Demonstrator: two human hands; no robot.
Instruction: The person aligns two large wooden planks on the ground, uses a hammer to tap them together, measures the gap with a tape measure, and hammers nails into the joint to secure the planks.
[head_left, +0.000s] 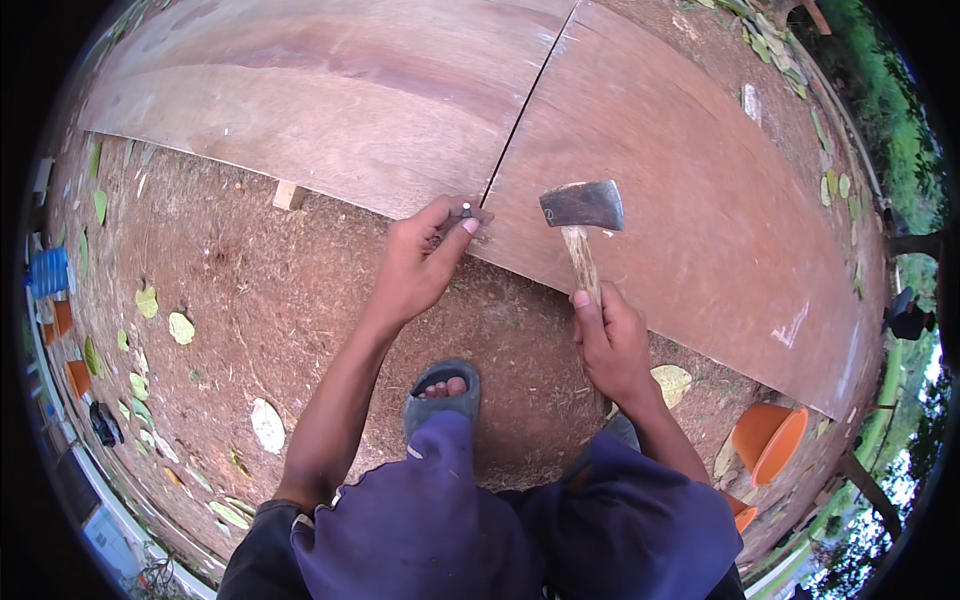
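My left hand (425,255) pinches a nail (466,208) between thumb and fingers, its pale head facing up. It rests at the near edge of the left plywood sheet (330,110), close to the dark gap between the two sheets. Wrapped round the wooden handle of a hatchet (582,215) is my right hand (612,345). The hatchet's dark metal head is over the right plywood sheet (680,190), to the right of the nail and apart from it. Whether the nail's point touches the wood is hidden by my fingers.
A short wood block (290,195) juts from under the left sheet's near edge. Brown soil with scattered leaves (268,425) lies around. My sandalled foot (442,392) stands below the sheets. At the right sits an orange bucket (768,442); a blue container (48,272) is far left.
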